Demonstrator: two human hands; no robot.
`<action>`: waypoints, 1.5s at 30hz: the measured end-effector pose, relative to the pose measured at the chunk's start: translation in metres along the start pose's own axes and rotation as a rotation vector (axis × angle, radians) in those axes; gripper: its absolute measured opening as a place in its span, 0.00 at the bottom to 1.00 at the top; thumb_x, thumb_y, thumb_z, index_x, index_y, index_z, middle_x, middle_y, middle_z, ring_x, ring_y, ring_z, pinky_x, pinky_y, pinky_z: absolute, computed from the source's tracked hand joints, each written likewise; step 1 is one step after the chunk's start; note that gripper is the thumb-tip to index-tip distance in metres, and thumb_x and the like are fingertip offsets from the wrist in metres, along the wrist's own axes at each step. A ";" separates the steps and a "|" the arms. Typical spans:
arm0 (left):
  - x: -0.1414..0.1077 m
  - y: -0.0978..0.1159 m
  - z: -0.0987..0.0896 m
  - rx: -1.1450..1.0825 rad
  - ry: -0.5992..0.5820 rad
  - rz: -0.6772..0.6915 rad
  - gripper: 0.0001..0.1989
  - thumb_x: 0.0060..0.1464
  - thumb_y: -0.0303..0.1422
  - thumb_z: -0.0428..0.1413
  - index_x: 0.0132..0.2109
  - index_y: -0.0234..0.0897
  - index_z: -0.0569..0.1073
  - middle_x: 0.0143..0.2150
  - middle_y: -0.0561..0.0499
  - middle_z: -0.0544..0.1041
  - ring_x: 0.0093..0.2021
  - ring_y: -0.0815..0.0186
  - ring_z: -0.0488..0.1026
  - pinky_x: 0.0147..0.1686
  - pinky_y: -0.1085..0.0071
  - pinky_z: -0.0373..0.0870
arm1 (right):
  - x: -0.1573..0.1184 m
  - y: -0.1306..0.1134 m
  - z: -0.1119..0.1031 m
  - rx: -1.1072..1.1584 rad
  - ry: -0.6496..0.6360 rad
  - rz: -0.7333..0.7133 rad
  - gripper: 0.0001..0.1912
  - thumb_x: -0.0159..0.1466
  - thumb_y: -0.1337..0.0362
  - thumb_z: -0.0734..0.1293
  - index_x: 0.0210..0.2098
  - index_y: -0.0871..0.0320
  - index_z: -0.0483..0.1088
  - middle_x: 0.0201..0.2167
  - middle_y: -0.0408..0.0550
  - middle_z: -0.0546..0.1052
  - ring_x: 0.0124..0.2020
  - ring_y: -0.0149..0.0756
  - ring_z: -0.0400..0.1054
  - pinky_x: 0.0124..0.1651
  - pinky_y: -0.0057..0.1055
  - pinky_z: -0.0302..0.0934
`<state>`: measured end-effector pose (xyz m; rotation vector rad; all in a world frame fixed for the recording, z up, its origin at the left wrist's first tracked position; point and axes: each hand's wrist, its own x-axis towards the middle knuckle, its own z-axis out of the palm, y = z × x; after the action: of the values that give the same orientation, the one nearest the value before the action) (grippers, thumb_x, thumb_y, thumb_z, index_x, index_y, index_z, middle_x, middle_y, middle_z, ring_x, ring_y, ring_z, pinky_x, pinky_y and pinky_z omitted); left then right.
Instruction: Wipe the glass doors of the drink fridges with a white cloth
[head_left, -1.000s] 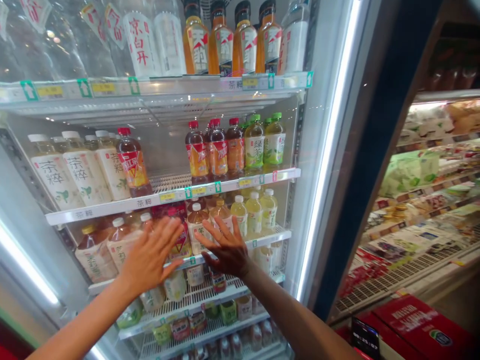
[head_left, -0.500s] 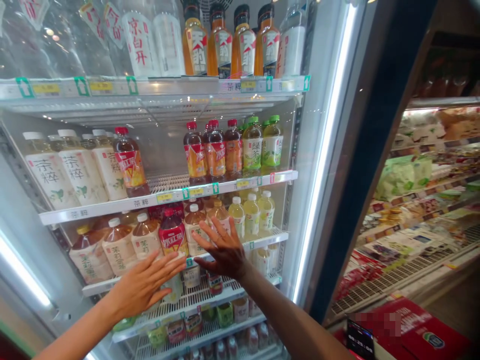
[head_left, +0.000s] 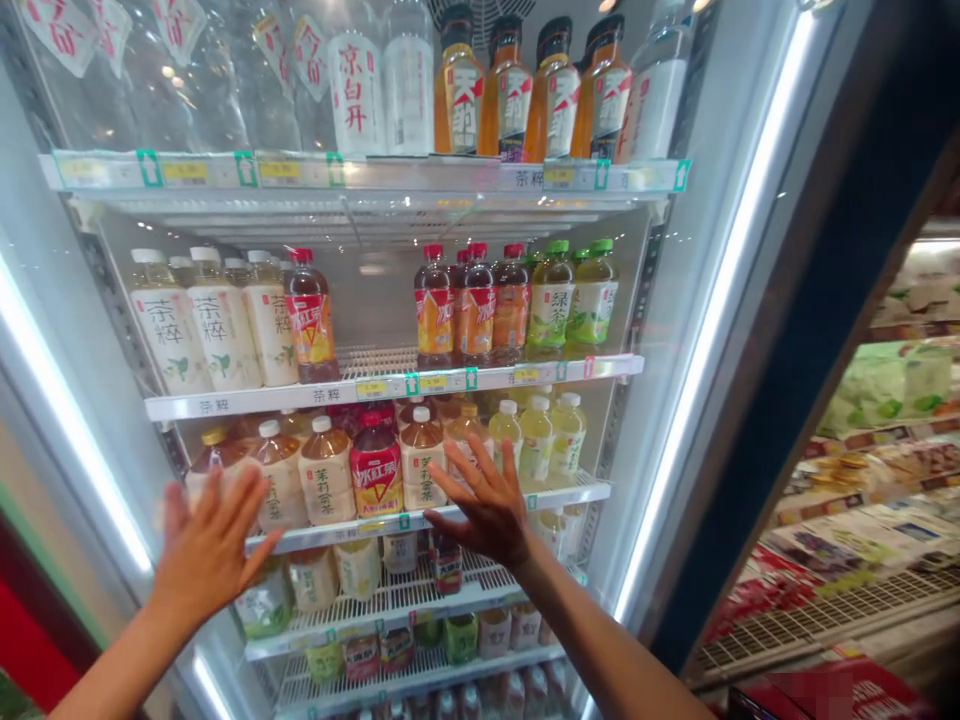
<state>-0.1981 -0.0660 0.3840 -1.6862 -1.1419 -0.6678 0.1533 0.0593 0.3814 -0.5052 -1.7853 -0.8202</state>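
Note:
My left hand is raised with its fingers apart, slightly blurred, in front of the lower-left bottles of a lit drinks cooler. My right hand is spread too, before the third shelf, and holds nothing. Close to its fingertips is a brown tea bottle with a white cap. Left of that stands a red-labelled iced tea bottle. Pale yellow bottles are just beyond my right fingers. Whether either hand touches glass or a bottle, I cannot tell.
Iced tea bottles, green tea bottles and white-labelled bottles share the second shelf. Amber bottles stand on top. A bright light strip and a dark frame edge the right side, with packaged goods beyond.
My left hand has moved left, away from the right hand, and turned its fingers upward. The view has shifted, so the cooler sits farther right. My right hand stays spread.

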 end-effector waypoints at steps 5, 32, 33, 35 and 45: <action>-0.016 0.010 0.006 -0.039 -0.060 0.146 0.46 0.62 0.50 0.54 0.77 0.41 0.42 0.79 0.50 0.47 0.80 0.60 0.32 0.78 0.53 0.28 | 0.000 0.001 0.000 0.019 0.019 -0.003 0.26 0.68 0.46 0.68 0.61 0.50 0.70 0.63 0.49 0.75 0.73 0.50 0.57 0.78 0.61 0.34; 0.064 0.048 0.010 -0.050 -0.020 0.205 0.42 0.65 0.47 0.52 0.77 0.37 0.45 0.78 0.49 0.47 0.80 0.60 0.35 0.78 0.52 0.29 | -0.004 0.001 0.001 -0.018 -0.045 -0.008 0.28 0.70 0.43 0.65 0.64 0.48 0.68 0.66 0.46 0.72 0.74 0.49 0.55 0.78 0.61 0.36; 0.067 0.050 0.010 -0.052 0.016 0.138 0.42 0.65 0.47 0.52 0.77 0.34 0.44 0.79 0.46 0.45 0.80 0.57 0.35 0.78 0.49 0.29 | -0.004 0.001 0.002 -0.026 -0.041 -0.005 0.28 0.69 0.42 0.65 0.63 0.47 0.69 0.66 0.45 0.72 0.74 0.50 0.54 0.78 0.61 0.37; 0.066 0.059 0.015 -0.076 0.011 0.220 0.43 0.65 0.47 0.51 0.76 0.31 0.45 0.79 0.43 0.45 0.80 0.56 0.35 0.78 0.51 0.31 | -0.005 0.001 0.003 -0.039 -0.041 -0.005 0.28 0.69 0.42 0.66 0.63 0.46 0.69 0.67 0.45 0.72 0.75 0.50 0.54 0.78 0.61 0.40; 0.072 0.043 0.002 -0.063 0.048 -0.010 0.42 0.65 0.43 0.52 0.77 0.36 0.43 0.80 0.47 0.43 0.80 0.56 0.33 0.78 0.49 0.31 | -0.006 0.002 0.004 -0.043 -0.033 -0.013 0.32 0.66 0.41 0.69 0.64 0.47 0.68 0.68 0.46 0.70 0.74 0.53 0.54 0.76 0.62 0.46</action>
<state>-0.1292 -0.0408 0.4252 -1.7095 -1.1057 -0.7542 0.1544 0.0639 0.3753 -0.5385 -1.8057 -0.8659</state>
